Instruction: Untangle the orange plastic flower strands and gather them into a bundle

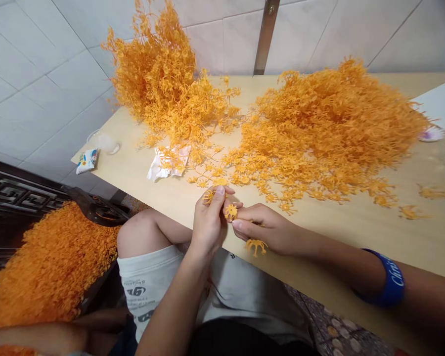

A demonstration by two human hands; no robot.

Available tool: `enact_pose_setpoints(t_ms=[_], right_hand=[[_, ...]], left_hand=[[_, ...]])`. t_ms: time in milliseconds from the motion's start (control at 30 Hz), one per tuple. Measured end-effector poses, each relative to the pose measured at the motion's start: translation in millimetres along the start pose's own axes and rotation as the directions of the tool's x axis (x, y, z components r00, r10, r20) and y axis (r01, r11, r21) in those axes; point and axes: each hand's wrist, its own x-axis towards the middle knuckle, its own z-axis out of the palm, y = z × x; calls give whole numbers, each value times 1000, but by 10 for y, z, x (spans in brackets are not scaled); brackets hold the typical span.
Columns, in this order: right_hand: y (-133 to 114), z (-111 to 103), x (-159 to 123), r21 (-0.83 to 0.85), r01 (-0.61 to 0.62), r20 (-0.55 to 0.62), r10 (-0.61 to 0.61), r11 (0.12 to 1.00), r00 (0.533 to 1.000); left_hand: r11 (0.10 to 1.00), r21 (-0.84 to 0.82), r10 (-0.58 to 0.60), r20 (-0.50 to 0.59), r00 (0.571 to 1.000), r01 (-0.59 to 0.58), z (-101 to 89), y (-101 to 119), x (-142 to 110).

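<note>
My left hand (209, 217) is closed in a pinch on orange plastic flower pieces, with the thumb on top. One flower piece (208, 196) pokes out beside its fingers. Close against it, my right hand (261, 225) pinches another orange plastic flower piece (231, 212), which sits between the two hands. A further piece with curved prongs (256, 245) hangs below my right fingers. Both hands are at the table's near edge. Beyond them a wide pile of loose flower pieces (330, 123) lies on the table. My fingers partly hide how the pieces meet.
A taller tangled heap of orange stems (155, 74) stands at the back left of the table (133, 173). Crumpled paper (159, 165) and a small packet (86, 161) lie left. Orange pieces (48, 267) fill the lower left, near another person's arm (40, 337). A tiled wall rises behind.
</note>
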Motion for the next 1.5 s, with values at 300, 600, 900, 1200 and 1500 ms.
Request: enact_pose_setpoints(t_ms=[300, 600, 900, 1200, 1500], right_hand=[[-14, 48, 34, -15, -122, -286, 113, 992, 951], [54, 107, 48, -270, -56, -363, -48, 961, 930], [-21, 170, -51, -289, 349, 111, -331, 892, 937], [-27, 223, -88, -111, 447, 156, -429, 887, 890], [69, 120, 20, 268, -10, -248, 79, 963, 966]], left_hand=[[1000, -18, -17, 70, 997, 19, -67, -31, 13], [980, 196, -15, 180, 984, -21, -94, -47, -30], [998, 57, -27, -64, 998, 31, -23, -13, -3], [330, 795, 130, 496, 858, -509, 637, 607, 318], [-53, 712, 141, 699, 701, -700, 1284, 759, 797]])
